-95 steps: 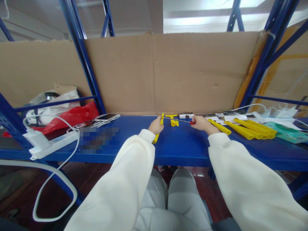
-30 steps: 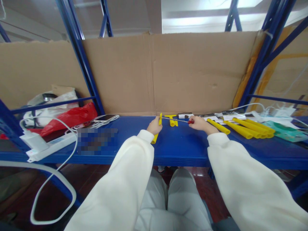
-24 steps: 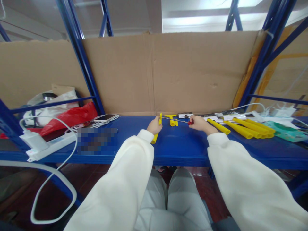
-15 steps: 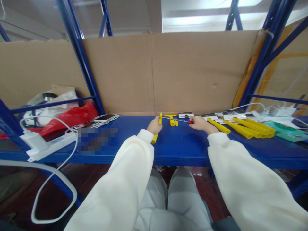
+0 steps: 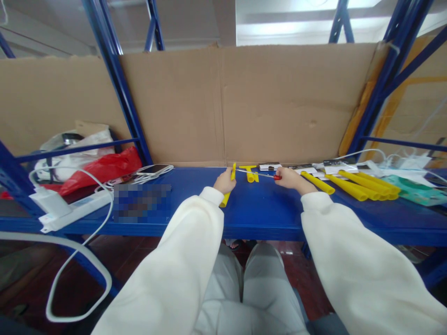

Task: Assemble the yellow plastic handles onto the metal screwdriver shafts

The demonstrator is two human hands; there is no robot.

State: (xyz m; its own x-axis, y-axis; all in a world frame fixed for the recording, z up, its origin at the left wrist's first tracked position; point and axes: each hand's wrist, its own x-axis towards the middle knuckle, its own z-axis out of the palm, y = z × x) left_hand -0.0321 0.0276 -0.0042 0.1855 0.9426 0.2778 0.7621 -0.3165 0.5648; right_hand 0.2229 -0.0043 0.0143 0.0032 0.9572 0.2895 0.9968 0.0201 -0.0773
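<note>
While tubes (image 5: pixel 366 187) lie by my right hand (image 5: pixel 291 179), it grips a screwdriver (image 5: pixel 277 177); my left hand (image 5: pixel 224 181), a yellow handle (image 5: pixel 226 200), as before.

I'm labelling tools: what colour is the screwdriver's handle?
The screwdriver's handle is red, clearest in the head view.

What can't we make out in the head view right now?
All in the head view:
Yellow tool: part of its handle is hidden by the left hand.
Red handle: mostly covered by the right hand.
Metal shaft: tip too small to tell whether it touches the yellow tool.
Black-and-white packets: print too small and blurred.
Thick white cable: cut off by the left edge.
</note>
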